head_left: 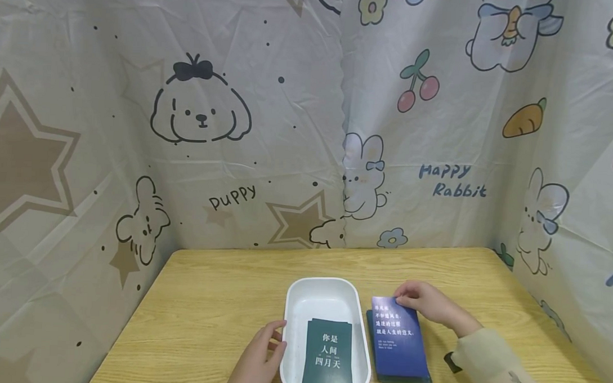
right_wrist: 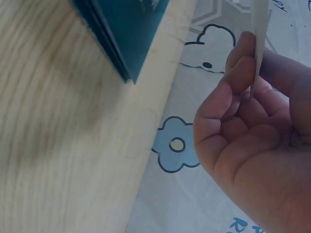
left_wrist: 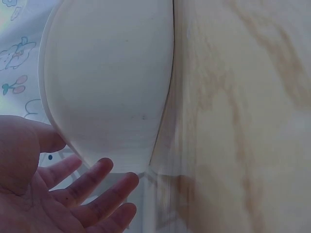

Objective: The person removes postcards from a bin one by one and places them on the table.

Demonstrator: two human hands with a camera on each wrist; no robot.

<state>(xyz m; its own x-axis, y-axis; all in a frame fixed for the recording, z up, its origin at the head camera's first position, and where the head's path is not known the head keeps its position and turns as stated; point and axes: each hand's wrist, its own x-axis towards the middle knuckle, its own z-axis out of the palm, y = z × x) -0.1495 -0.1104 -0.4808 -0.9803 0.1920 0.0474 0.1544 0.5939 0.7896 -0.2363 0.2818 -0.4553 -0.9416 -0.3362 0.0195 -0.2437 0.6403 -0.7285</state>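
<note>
My right hand (head_left: 426,301) pinches a blue card (head_left: 401,352) with white lettering by its top edge. In the right wrist view that card (right_wrist: 259,36) shows edge-on as a thin pale strip between thumb and fingers. Beneath it, a pile of dark green cards (right_wrist: 129,43) lies on the table, mostly hidden from the head view. A white tray (head_left: 323,299) holds green cards (head_left: 327,378) with white lettering. At the tray's left side is my left hand (head_left: 262,350), fingers loosely bent and spread, the thumb at the rim in the left wrist view (left_wrist: 53,194).
The wooden table (head_left: 206,301) backs onto a curtain (head_left: 288,129) printed with cartoon animals, which also hangs at both sides. A small black object (head_left: 452,362) is by the right sleeve (head_left: 493,361).
</note>
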